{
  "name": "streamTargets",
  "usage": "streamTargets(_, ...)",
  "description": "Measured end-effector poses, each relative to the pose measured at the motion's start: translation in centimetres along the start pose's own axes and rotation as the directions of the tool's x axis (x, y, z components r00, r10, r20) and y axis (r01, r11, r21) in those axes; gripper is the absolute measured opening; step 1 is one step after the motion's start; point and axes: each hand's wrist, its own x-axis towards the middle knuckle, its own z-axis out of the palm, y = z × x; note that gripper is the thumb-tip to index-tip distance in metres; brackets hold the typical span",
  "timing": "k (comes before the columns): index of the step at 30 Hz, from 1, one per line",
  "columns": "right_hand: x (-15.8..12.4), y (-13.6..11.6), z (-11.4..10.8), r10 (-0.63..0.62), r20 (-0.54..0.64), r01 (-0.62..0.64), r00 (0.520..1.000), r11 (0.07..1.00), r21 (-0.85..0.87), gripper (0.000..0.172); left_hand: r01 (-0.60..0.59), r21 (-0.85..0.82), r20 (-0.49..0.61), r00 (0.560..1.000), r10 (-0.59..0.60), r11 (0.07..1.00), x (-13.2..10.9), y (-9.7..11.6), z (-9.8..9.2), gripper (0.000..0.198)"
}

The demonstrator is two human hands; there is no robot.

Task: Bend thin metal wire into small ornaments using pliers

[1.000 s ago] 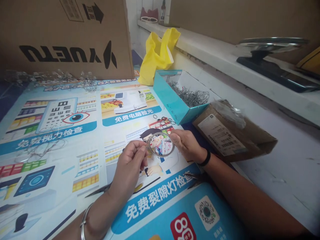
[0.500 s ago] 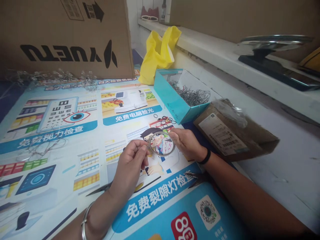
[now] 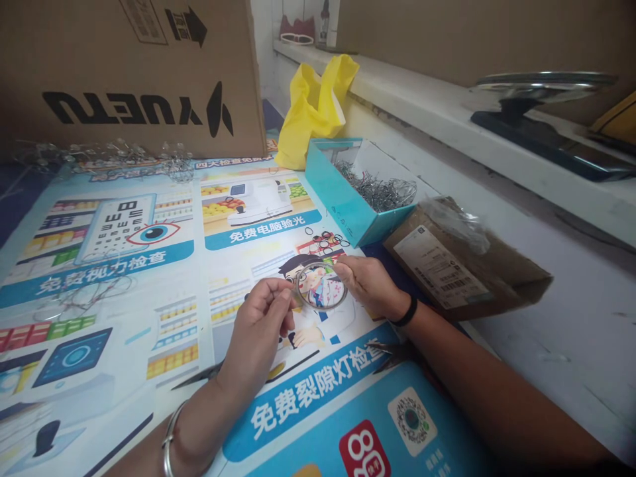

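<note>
A thin, greyish round ring [image 3: 322, 307] is held up over the printed sheet, and the print shows through its middle. My left hand [image 3: 265, 315] is closed, with thumb and forefinger pinched at the ring's left edge. At its upper right edge, the fingers of my right hand [image 3: 368, 281] are closed on the ring. Several small dark loops [image 3: 325, 242] lie just beyond it. Pliers [image 3: 392, 354] rest partly hidden under my right forearm. A pointed metal tool [image 3: 193, 377] sticks out beside my left wrist, its other end hidden.
An open turquoise box [image 3: 338, 195] holds many tangled thin wires [image 3: 382, 189]. Beside it are a brown carton [image 3: 442, 265] and a yellow bag [image 3: 311, 112]. A large cardboard box [image 3: 134, 66] stands at the back left. Wire pieces [image 3: 89, 295] lie on the left.
Almost nothing differs. Both hands keep their pinch on the ring, with only a very slight shift of the right hand.
</note>
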Motion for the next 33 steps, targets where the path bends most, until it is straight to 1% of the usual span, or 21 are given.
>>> streamTargets(4,-0.04,-0.1,-0.13,0.015,0.005,-0.015,1.0,1.0,-0.002,0.053,-0.017,0.002,0.003,1.0,0.017,1.0,-0.01,-0.06,0.0,0.017)
streamTargets(9,-0.17,-0.24,-0.32,0.011,-0.016,-0.01,1.0,0.998,0.07,0.051,-0.019,0.017,0.009,1.0,0.019,1.0,-0.07,-0.05,0.03,0.016)
streamTargets(19,-0.16,-0.07,-0.06,0.006,-0.014,-0.006,1.0,0.999,0.032,0.054,-0.011,0.003,0.003,1.0,0.011,1.0,-0.04,0.04,-0.03,0.015)
streamTargets(25,-0.06,-0.14,-0.15,0.013,0.0,-0.013,1.0,1.0,0.023,0.055,-0.014,0.024,0.008,1.0,0.014,1.0,-0.07,0.08,0.01,0.015)
streamTargets(29,-0.11,-0.09,-0.08,0.028,-0.002,-0.028,1.0,0.998,0.048,0.051,-0.026,0.037,0.018,1.0,0.025,0.999,-0.01,0.02,0.01,0.013)
streamTargets(33,-0.09,-0.14,-0.02,0.06,-0.012,-0.059,0.998,0.992,0.11,0.046,-0.03,0.047,0.023,0.999,0.029,0.998,-0.02,-0.07,-0.07,0.013)
